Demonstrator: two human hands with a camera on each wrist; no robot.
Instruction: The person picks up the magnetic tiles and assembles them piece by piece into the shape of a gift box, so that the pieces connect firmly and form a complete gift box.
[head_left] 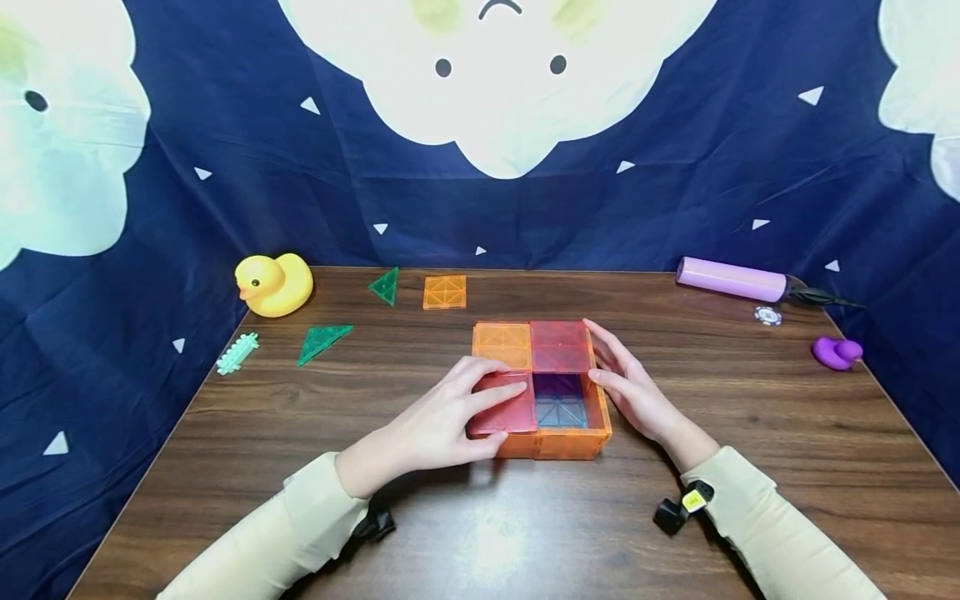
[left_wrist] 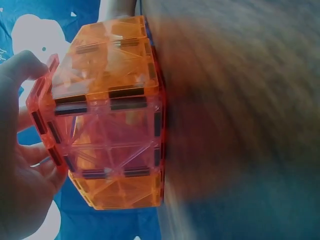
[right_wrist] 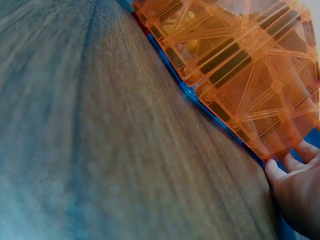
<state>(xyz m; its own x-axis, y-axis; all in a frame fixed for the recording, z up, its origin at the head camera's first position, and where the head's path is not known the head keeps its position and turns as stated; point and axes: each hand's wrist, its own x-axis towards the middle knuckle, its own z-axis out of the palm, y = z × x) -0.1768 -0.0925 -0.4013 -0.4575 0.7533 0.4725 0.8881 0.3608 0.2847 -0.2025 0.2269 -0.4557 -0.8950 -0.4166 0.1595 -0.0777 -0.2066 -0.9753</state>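
Note:
A low box of see-through magnetic tiles (head_left: 570,443) stands on the table, with orange front and right walls. An orange square (head_left: 501,343) and a red square (head_left: 559,347) cover its back half. My left hand (head_left: 450,417) holds another red square tile (head_left: 513,410) over the front-left quarter, thumb at the near edge and fingers across it. The front-right quarter is uncovered and shows a blue tile (head_left: 561,412) inside. Along the right wall (right_wrist: 270,90) lies my right hand (head_left: 630,387), fingers extended against it and thumb at the top edge.
Back left are a yellow rubber duck (head_left: 277,285), two green triangle tiles (head_left: 386,287), a flat orange tile (head_left: 445,292) and a mint-green toy piece (head_left: 237,354). Back right lie a lilac cylinder (head_left: 731,279), a poker chip (head_left: 767,316) and a purple duck (head_left: 836,353).

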